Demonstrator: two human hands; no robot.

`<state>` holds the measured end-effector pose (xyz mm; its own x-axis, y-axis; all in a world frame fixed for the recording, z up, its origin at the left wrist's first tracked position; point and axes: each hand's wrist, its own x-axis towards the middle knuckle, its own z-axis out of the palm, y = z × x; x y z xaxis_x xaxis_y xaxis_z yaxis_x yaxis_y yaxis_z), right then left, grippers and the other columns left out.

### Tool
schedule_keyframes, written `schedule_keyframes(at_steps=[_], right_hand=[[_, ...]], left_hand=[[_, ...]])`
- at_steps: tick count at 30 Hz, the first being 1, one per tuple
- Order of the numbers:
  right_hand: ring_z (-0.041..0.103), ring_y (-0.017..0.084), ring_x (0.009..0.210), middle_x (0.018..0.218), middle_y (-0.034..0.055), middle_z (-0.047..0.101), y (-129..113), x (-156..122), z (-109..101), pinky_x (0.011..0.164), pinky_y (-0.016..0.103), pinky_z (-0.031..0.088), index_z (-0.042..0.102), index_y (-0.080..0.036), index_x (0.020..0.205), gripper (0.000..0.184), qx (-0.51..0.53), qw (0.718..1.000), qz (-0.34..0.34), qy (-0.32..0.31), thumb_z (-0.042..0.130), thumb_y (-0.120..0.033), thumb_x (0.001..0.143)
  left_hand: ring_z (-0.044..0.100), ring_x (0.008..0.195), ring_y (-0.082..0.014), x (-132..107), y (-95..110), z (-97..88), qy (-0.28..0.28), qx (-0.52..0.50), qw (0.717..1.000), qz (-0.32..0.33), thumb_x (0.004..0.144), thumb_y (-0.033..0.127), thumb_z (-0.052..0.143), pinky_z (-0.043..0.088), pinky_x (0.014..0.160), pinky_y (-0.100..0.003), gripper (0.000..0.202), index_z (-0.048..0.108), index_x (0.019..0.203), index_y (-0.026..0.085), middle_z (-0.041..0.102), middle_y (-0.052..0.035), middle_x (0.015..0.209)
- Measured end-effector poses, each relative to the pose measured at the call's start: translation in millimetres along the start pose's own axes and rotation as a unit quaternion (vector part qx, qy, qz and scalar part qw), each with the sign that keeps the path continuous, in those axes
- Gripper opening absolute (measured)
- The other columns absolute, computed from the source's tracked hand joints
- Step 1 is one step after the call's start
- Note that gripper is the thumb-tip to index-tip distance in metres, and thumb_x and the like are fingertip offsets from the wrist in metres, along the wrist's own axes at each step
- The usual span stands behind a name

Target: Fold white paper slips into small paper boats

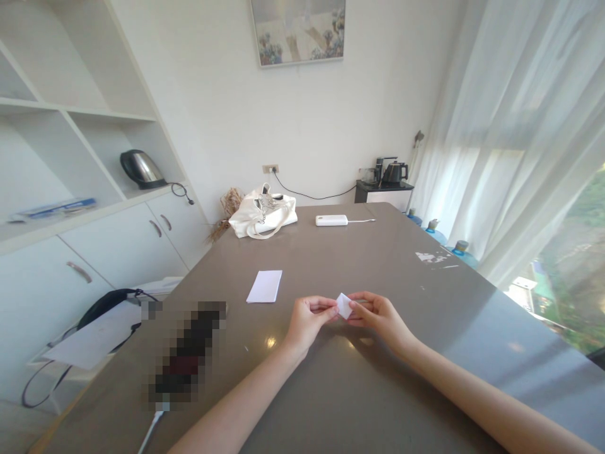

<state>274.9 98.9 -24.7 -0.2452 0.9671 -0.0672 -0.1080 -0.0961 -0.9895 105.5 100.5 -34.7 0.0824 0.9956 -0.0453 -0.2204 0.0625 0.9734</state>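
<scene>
Both of my hands meet above the grey table and pinch a small folded piece of white paper between them. My left hand grips its left edge with thumb and curled fingers. My right hand holds the right side the same way. The paper sits just above the tabletop. A larger folded white sheet lies flat on the table, a little beyond and left of my left hand.
A blurred-out dark object with a cable lies at the left near edge. A white handbag and a white power bank rest at the far end. White cabinets with a kettle line the left; curtains hang at the right.
</scene>
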Motion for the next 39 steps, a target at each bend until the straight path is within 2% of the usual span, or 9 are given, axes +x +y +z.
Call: schedule_keyframes(at_steps=[4,10,18,25,28,31,37,39], right_hand=[[0.069,0.021,0.079,0.081,0.0086,0.073,0.5,0.9,0.4,0.076,0.031,0.056,0.063,-0.014,0.093,0.041,0.022,1.000,0.020,-0.004,0.074,-0.044,0.066],[0.070,0.022,0.076,0.078,0.0089,0.073,2.1,1.5,-2.3,0.075,0.033,0.056,0.059,-0.013,0.099,0.050,0.005,1.000,-0.012,-0.007,0.075,-0.044,0.064],[0.069,0.021,0.070,0.077,0.0087,0.073,1.8,-0.1,-2.6,0.070,0.032,0.056,0.053,-0.014,0.108,0.059,-0.030,0.999,-0.041,0.001,0.073,-0.048,0.064],[0.069,0.021,0.071,0.079,0.0091,0.074,1.4,-3.2,-1.5,0.072,0.034,0.056,0.052,-0.014,0.110,0.052,-0.079,0.995,-0.067,0.010,0.067,-0.046,0.071],[0.069,0.022,0.074,0.082,0.0092,0.074,1.2,-4.1,-1.1,0.074,0.036,0.056,0.052,-0.015,0.111,0.048,-0.088,0.993,-0.080,0.018,0.066,-0.044,0.074],[0.069,0.022,0.073,0.080,0.0092,0.073,-0.2,-4.9,-0.5,0.074,0.036,0.056,0.052,-0.015,0.111,0.048,-0.090,0.992,-0.084,0.030,0.066,-0.043,0.074],[0.070,0.023,0.073,0.078,0.0095,0.073,0.1,-4.2,0.2,0.071,0.034,0.056,0.054,-0.014,0.110,0.053,-0.090,0.992,-0.081,0.033,0.069,-0.045,0.070],[0.070,0.024,0.075,0.079,0.0099,0.073,1.7,-2.6,-0.7,0.071,0.035,0.056,0.058,-0.014,0.105,0.052,-0.074,0.995,-0.069,0.023,0.071,-0.047,0.067]], left_hand=[[0.068,0.071,-0.0199,-0.2,-0.2,-0.2,0.009,0.029,1.000,-0.001,0.052,0.028,0.083,0.054,0.073,-0.030,0.029,0.072,0.073,0.011,0.074,-0.0090,0.074],[0.068,0.069,-0.0185,-1.5,1.1,1.9,0.006,-0.011,1.000,-0.024,0.051,0.031,0.084,0.054,0.073,-0.030,0.033,0.071,0.073,0.011,0.073,-0.0082,0.072],[0.067,0.066,-0.0170,-2.5,3.9,3.4,0.008,0.000,1.000,-0.030,0.051,0.029,0.084,0.054,0.072,-0.030,0.034,0.070,0.075,0.009,0.073,-0.0086,0.072],[0.066,0.071,-0.0151,-3.4,4.6,2.0,-0.009,0.033,0.999,-0.009,0.053,0.024,0.083,0.050,0.070,-0.024,0.034,0.066,0.079,0.012,0.071,-0.0060,0.075],[0.066,0.073,-0.0165,-4.7,5.1,3.2,-0.043,0.031,0.998,-0.035,0.055,0.029,0.082,0.051,0.072,-0.026,0.037,0.067,0.084,0.012,0.072,-0.0082,0.080],[0.067,0.072,-0.0180,-5.3,5.2,4.1,-0.069,0.020,0.996,-0.057,0.060,0.038,0.078,0.052,0.076,-0.030,0.038,0.070,0.082,0.009,0.072,-0.0111,0.081],[0.067,0.067,-0.0186,-2.5,5.1,2.8,-0.064,0.033,0.997,-0.030,0.062,0.044,0.075,0.053,0.073,-0.030,0.039,0.071,0.075,0.008,0.072,-0.0106,0.074],[0.067,0.066,-0.0187,-1.5,5.2,2.3,-0.058,0.042,0.997,-0.009,0.062,0.046,0.074,0.054,0.071,-0.030,0.039,0.071,0.075,0.009,0.072,-0.0103,0.072]])
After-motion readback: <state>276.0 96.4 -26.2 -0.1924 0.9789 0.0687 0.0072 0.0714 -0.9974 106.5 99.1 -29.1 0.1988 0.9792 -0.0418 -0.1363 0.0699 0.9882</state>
